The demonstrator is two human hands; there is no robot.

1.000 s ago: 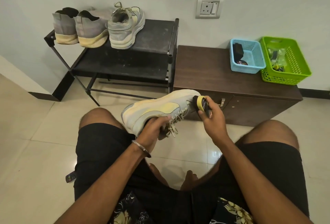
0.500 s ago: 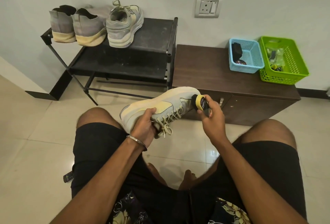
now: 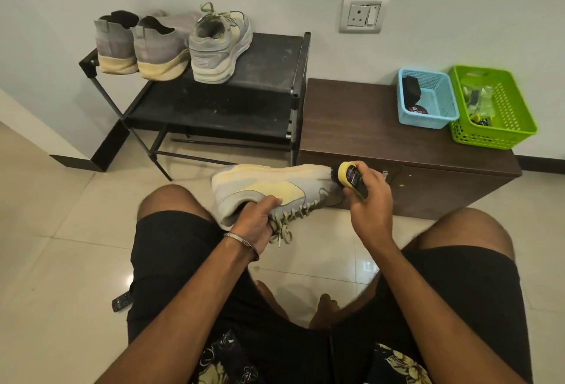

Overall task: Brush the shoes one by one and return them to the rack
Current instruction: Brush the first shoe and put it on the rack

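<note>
My left hand [image 3: 258, 220] grips a grey and pale yellow sneaker [image 3: 269, 189] at its opening, holding it on its side above my knees. A yellow and black shoe brush [image 3: 351, 177] is gripped in my right hand [image 3: 371, 203], its dark bristles against the sneaker's toe. On the top shelf of the black shoe rack [image 3: 269, 59] stand the matching sneaker [image 3: 218, 47] and two grey ankle shoes [image 3: 137, 44], heels toward me.
A low brown cabinet [image 3: 367, 126] stands right of the rack, carrying a blue basket [image 3: 428, 99] and a green basket [image 3: 492, 108] with small items. A dark remote-like object [image 3: 122, 302] lies on the tiled floor by my left thigh. A wall socket [image 3: 363, 13] sits above.
The sneaker has been turned and levelled out, its toe swinging right. My left hand shifted its grip at the opening. The brush stays at the toe.
</note>
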